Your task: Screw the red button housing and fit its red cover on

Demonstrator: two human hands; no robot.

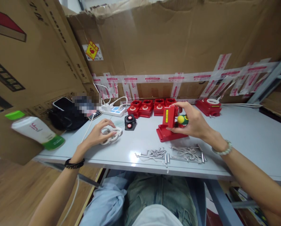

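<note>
On table [236,138] | right hand [194,122] holds red housing [169,116] | long axis upright

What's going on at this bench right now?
A person sits at a grey table. The right hand holds the raised lid of an open red box, with a yellow-green screwdriver handle by the palm. The left hand rests on a pile of white rings. Metal pins lie at the near edge, and more red boxes line the back.

Bare forearms; a black braided band [74,163] on the left wrist, pale green beads [222,150], perhaps jade, on the right; faded jeans [159,194].
</note>
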